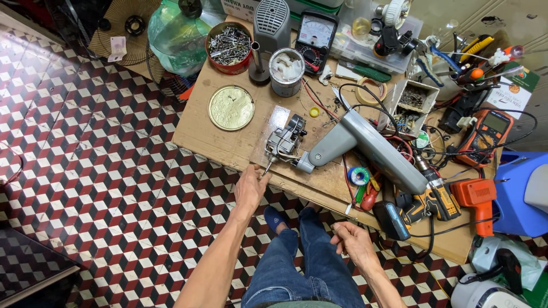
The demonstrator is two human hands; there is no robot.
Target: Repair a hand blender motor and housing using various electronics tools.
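Fingers (258,173) of your left hand (250,189) stretch out flat, tips at the shaft of the small motor (283,141) on the counter (228,142) edge — holding nothing. Your right hand (354,242) hangs loosely curled above your knee, well apart from the grey fan neck (365,142) — empty too.

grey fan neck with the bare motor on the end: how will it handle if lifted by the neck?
Probably nose-heavy: the metal motor hangs off one end of the grey fan neck. The smooth, tapered plastic looks slippery. Attached wires may drag nearby clutter.
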